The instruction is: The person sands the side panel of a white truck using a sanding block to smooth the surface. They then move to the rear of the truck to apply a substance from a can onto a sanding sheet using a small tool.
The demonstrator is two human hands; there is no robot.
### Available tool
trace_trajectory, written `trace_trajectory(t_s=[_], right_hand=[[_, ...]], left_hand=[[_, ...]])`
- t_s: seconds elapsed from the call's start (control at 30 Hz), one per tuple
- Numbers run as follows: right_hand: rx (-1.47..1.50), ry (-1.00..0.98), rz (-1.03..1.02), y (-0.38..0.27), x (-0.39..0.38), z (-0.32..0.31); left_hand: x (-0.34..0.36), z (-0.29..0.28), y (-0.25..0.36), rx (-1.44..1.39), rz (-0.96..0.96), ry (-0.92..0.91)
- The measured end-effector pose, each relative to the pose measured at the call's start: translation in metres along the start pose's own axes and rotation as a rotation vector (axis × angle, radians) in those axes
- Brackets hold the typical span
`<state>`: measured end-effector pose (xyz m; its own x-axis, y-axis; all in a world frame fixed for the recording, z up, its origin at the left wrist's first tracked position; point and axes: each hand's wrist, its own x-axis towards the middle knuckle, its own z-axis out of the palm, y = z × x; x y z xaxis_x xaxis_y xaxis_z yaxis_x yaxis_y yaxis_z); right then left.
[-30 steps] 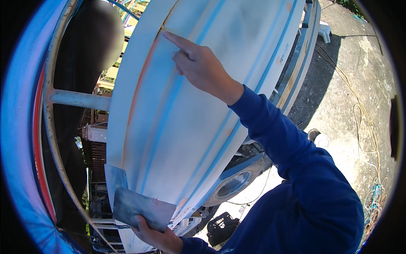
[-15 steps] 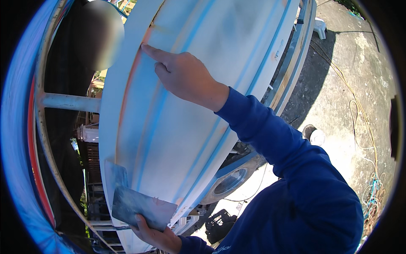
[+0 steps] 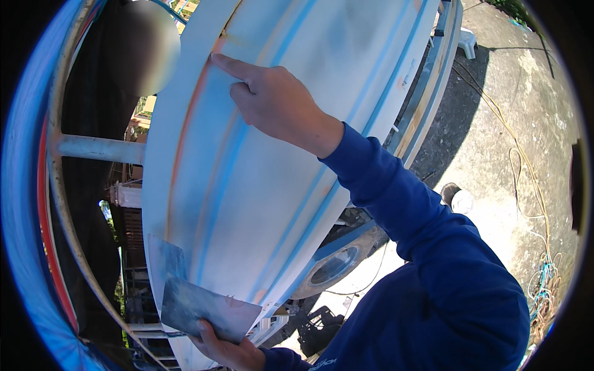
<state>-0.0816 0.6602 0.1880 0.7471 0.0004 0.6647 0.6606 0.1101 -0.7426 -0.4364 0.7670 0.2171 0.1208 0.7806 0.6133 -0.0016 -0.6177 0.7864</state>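
- The white boat hull [image 3: 260,185] with blue stripes fills the view, its long axis running from lower left to upper right.
- The right hand [image 3: 275,102] holds nothing; its forefinger is stretched out and touching the hull's reddish edge, the other fingers curled.
- The left hand [image 3: 226,349], low down, grips a flat grey sanding sheet [image 3: 207,309] against the hull's lower end, well apart from the right hand.
- No labels or signs can be made out.

The right hand [image 3: 278,102] is raised high and stretched away from the body, its forefinger held straight and pointing up and to the left while the other fingers curl into the palm, the back of the hand facing the camera. Its arm, in a dark blue long sleeve, runs from the lower right up to the wrist, bent slightly at the elbow. The left hand [image 3: 226,347] sits low near the bottom edge, palm up, thumb pressed on top and fingers clamped underneath in a pinching hold.
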Motion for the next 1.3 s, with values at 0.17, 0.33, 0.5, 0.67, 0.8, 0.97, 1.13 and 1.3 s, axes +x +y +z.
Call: trace_trajectory(t_s=[0.17,0.33,0.5,0.67,0.8,0.97,1.13,1.3], right_hand=[[0.079,0.02,0.074,0.002,0.01,-0.001],[0.114,-0.026,0.081,0.002,0.007,0.004],[0.039,-0.084,0.049,-0.011,-0.011,0.015],[-0.021,-0.141,0.017,-0.027,-0.035,0.043],[-0.074,-0.138,-0.064,-0.042,-0.059,0.074],[-0.118,-0.151,-0.082,-0.066,-0.087,0.112],[-0.053,-0.163,-0.039,-0.088,-0.112,0.14],[0.005,-0.278,-0.198,-0.093,-0.144,0.14]], left_hand=[[0.003,-0.008,-0.002,0.005,0.004,0.017],[0.001,-0.011,-0.004,-0.024,-0.034,0.014],[0.006,-0.021,-0.016,0.032,-0.041,0.046],[0.008,-0.034,-0.018,-0.013,-0.037,0.02],[0.009,-0.053,-0.022,-0.078,-0.058,0.012],[0.008,-0.076,-0.024,-0.069,-0.085,0.023],[0.008,-0.092,-0.033,-0.083,-0.077,0.003],[0.013,-0.105,-0.049,0.204,0.069,-0.091]])
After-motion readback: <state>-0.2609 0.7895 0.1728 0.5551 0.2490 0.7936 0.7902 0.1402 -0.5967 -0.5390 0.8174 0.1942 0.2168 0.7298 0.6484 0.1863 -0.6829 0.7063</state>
